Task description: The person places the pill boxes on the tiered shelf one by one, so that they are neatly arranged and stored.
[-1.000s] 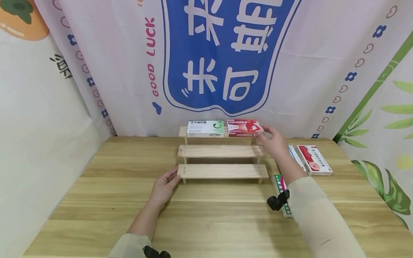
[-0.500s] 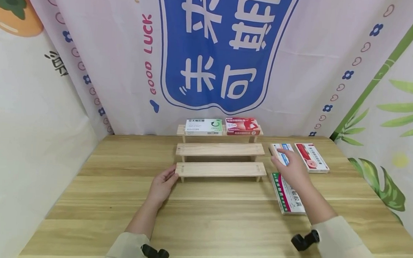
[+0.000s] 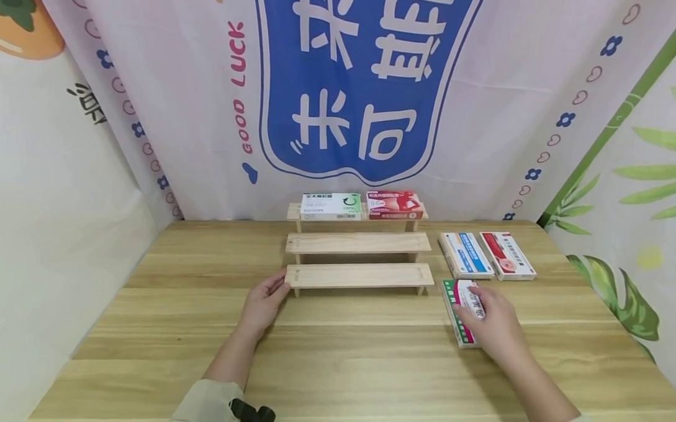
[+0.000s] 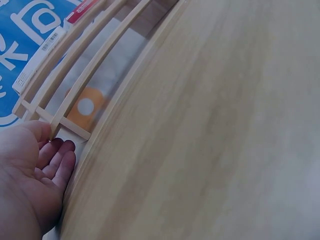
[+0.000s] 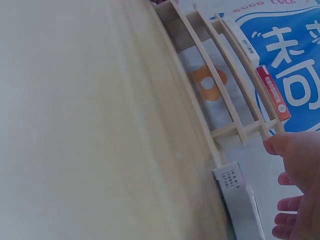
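A three-tier wooden stand (image 3: 358, 275) stands on the table, with my left hand (image 3: 263, 304) at the left end of its lowest tier. In the left wrist view, thumb and fingertips of that hand pinch the plank's end. A white-and-green medicine box (image 3: 331, 206) and a red medicine box (image 3: 395, 205) lie side by side on the top tier. My right hand (image 3: 496, 322) is over a medicine box with a green and magenta edge (image 3: 460, 327), partly hiding it. In the right wrist view, its thumb and fingers are spread, beside the box's white side (image 5: 241, 205).
A blue-and-white medicine box (image 3: 466, 255) and a red-and-white medicine box (image 3: 506, 255) lie on the table (image 3: 332, 372), right of the stand. A printed curtain (image 3: 486, 117) hangs close behind the stand.
My right hand has let go of the red box on the top tier. It has drawn back past the blue-and-white box to the green-edged one. My left hand has stayed at the stand.
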Motion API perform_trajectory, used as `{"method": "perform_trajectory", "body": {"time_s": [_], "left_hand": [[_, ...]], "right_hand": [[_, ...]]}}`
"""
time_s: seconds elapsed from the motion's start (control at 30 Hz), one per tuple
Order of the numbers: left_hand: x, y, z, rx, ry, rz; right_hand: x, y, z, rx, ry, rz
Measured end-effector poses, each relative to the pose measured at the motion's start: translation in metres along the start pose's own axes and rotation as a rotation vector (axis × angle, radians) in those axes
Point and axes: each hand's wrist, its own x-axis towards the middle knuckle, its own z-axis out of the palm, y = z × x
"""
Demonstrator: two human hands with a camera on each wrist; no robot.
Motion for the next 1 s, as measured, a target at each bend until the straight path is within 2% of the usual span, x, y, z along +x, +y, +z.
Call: {"method": "perform_trajectory", "body": {"time_s": [0.23, 0.63, 1.0], "left_hand": [[0.000, -0.001, 0.000, -0.005, 0.003, 0.003], [0.000, 0.000, 0.000, -0.012, 0.002, 0.006], [0.001, -0.001, -0.001, -0.006, 0.001, 0.006]], "right_hand": [[-0.022, 0.008, 0.011, -0.111, -0.012, 0.022], [-0.039, 0.015, 0.011, -0.152, -0.010, 0.083], [-0.039, 0.011, 0.003, -0.085, 0.012, 0.121]]}}
